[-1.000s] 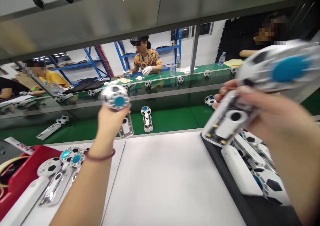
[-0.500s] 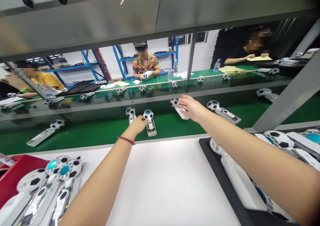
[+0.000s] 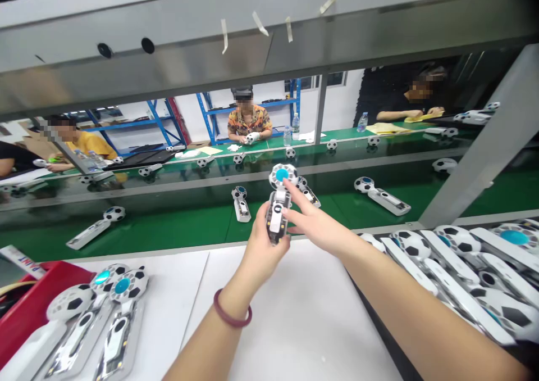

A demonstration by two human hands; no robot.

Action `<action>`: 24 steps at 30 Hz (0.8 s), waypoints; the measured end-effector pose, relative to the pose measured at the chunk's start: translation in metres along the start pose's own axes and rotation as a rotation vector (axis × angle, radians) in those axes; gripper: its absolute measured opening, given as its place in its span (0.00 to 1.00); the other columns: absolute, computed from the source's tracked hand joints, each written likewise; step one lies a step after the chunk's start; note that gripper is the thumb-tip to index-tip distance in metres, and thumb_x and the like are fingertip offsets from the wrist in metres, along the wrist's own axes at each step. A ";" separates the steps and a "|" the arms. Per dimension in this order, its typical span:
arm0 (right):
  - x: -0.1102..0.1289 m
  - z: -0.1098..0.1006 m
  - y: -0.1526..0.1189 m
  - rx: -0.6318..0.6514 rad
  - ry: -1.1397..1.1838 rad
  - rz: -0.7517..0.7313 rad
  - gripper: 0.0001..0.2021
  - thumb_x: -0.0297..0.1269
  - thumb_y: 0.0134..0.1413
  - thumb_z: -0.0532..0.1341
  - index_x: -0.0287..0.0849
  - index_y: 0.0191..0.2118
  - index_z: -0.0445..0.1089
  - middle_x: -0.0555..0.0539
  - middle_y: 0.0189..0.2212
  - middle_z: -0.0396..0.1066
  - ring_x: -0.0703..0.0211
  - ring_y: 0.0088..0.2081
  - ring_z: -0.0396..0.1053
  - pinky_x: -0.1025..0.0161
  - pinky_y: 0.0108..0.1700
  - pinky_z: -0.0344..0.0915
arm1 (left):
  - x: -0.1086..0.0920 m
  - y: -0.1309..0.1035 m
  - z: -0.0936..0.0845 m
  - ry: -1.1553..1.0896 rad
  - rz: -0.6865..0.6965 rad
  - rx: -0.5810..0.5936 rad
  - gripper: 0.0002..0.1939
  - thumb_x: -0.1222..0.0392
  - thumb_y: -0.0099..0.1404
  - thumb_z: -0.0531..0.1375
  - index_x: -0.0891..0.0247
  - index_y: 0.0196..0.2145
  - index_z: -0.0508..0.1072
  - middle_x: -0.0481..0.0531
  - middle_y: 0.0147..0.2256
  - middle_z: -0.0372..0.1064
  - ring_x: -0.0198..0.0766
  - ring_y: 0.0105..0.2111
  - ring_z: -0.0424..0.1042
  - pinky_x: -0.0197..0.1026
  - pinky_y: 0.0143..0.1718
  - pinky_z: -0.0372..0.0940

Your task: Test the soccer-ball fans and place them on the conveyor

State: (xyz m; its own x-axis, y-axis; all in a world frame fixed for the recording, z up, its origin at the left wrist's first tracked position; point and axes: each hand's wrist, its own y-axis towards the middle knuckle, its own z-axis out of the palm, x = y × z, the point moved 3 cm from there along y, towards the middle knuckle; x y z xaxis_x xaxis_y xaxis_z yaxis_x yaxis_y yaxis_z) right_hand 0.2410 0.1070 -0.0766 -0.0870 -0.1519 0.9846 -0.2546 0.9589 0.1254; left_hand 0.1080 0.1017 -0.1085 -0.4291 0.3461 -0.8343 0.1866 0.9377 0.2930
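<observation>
We hold a football-headed device (image 3: 277, 215) by its handle in our left hand (image 3: 263, 240), above the green belt's (image 3: 202, 229) near edge; our right hand (image 3: 315, 223) has its fingers loosely spread beside it, one fingertip at the blue disc. Similar devices (image 3: 115, 336) lie near left on white sheeting (image 3: 177, 291), and others crowd near right.

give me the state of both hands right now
Left hand: closed, holding a football-patterned device.
Right hand: open, up against the device; whether it grips cannot be told.
</observation>
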 end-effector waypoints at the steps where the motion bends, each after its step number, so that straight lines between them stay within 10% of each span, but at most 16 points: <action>1: 0.003 -0.002 -0.006 -0.023 -0.028 -0.069 0.32 0.44 0.56 0.54 0.65 0.62 0.39 0.53 0.62 0.44 0.52 0.58 0.54 0.51 0.52 0.61 | -0.012 -0.011 -0.002 0.038 0.082 0.002 0.36 0.63 0.56 0.57 0.53 0.59 0.46 0.58 0.51 0.57 0.44 0.43 0.65 0.43 0.41 0.63; 9: 0.027 -0.017 -0.042 -0.247 0.029 -0.309 0.22 0.45 0.61 0.46 0.61 0.60 0.48 0.54 0.58 0.55 0.57 0.50 0.64 0.56 0.50 0.64 | -0.043 -0.047 -0.006 0.164 0.406 0.098 0.31 0.64 0.59 0.55 0.45 0.56 0.48 0.54 0.45 0.53 0.38 0.33 0.66 0.43 0.33 0.64; 17: 0.045 -0.003 -0.066 -0.219 -0.192 -0.387 0.21 0.38 0.59 0.52 0.61 0.57 0.54 0.53 0.50 0.65 0.58 0.44 0.68 0.60 0.44 0.68 | -0.057 -0.058 0.004 -0.814 -0.085 0.398 0.40 0.54 0.62 0.56 0.41 0.60 0.31 0.55 0.54 0.56 0.43 0.40 0.68 0.48 0.39 0.67; 24: 0.047 0.005 -0.067 -0.245 -0.337 -0.514 0.24 0.31 0.55 0.54 0.59 0.57 0.56 0.54 0.53 0.63 0.57 0.48 0.67 0.60 0.49 0.65 | -0.055 -0.062 0.007 -0.905 -0.153 0.507 0.39 0.54 0.62 0.57 0.43 0.61 0.33 0.52 0.37 0.67 0.43 0.34 0.71 0.47 0.35 0.68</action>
State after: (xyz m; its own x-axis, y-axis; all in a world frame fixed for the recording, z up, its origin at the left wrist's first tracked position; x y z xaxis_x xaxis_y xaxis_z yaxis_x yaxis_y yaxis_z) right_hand 0.2492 0.0341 -0.0396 -0.3193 -0.6334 0.7049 -0.1214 0.7651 0.6324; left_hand 0.1262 0.0238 -0.0840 0.3028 -0.1225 -0.9452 0.6240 0.7751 0.0995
